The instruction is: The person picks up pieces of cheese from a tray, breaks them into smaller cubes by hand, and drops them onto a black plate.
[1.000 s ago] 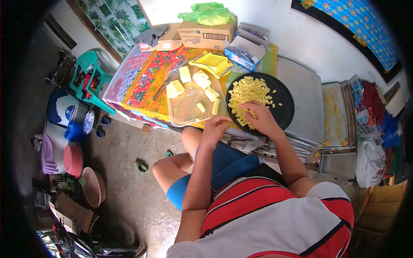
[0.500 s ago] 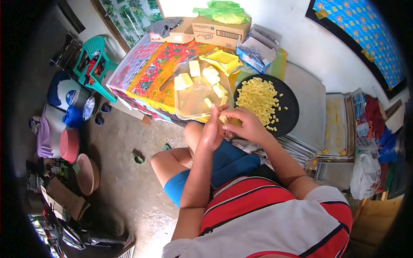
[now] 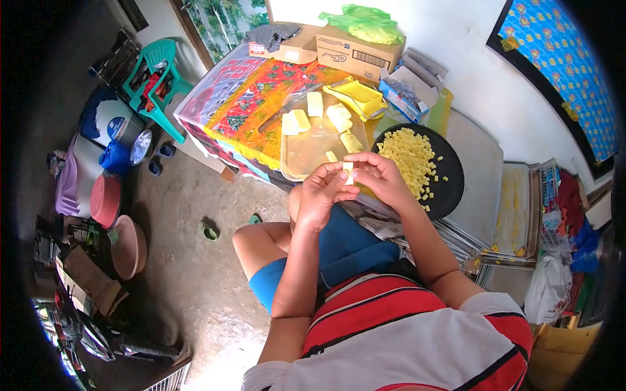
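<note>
Between my two hands is a small pale yellow piece [image 3: 348, 173]. My left hand [image 3: 321, 195] has its fingers closed on the piece's left side, and my right hand [image 3: 381, 179] pinches it from the right. Just beyond them lies a clear shallow tray [image 3: 291, 156] with larger yellow blocks [image 3: 296, 122] and chunks [image 3: 339, 117] in it. To the right, a round black tray [image 3: 450, 189] holds many small yellow cubes [image 3: 407, 153]. The yellow slotted rack [image 3: 358, 96] is behind the clear tray.
Cardboard boxes [image 3: 355, 53] and a blue-white box [image 3: 407, 91] stand at the back of the cloth-covered table [image 3: 244, 120]. Stacked metal trays [image 3: 469, 241] are at the right. A green chair [image 3: 156, 85] and basins [image 3: 128, 244] are on the left.
The view has shifted, so the table appears further right. My hands have turned the held piece, which now stands upright between the fingertips.
</note>
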`<state>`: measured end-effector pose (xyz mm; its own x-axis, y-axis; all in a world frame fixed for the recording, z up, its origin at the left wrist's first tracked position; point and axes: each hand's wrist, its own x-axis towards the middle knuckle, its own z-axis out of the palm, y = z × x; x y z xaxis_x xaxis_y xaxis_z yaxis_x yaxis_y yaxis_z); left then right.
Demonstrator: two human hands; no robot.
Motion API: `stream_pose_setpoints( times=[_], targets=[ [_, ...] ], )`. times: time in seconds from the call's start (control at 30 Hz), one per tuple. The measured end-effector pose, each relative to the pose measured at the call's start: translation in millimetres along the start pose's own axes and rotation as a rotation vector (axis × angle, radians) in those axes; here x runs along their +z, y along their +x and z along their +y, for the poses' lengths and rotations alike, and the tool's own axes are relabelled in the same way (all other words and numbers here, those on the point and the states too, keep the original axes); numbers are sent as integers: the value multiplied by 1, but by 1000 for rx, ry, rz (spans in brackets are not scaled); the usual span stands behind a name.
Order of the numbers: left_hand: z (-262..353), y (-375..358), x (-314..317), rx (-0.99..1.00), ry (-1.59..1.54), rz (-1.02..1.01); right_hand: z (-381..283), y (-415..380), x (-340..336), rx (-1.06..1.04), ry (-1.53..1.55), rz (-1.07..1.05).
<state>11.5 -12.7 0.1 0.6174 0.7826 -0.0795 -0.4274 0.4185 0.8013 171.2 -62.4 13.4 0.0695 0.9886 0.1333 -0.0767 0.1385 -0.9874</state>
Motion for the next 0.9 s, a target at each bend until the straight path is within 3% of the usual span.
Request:
stream_pose_setpoints(
  times=[0.13,0.6,0.9],
  targets=[
    [2,-2,0,17,58,-21,-7,-1,-2,-9,-138,-13],
    [3,-5,3,42,5,-75,-14,-3,-2,12,31,-9],
    [8,-3,7,-89,-241,-96,-19,-8,-5,58,117,21]
  ],
)
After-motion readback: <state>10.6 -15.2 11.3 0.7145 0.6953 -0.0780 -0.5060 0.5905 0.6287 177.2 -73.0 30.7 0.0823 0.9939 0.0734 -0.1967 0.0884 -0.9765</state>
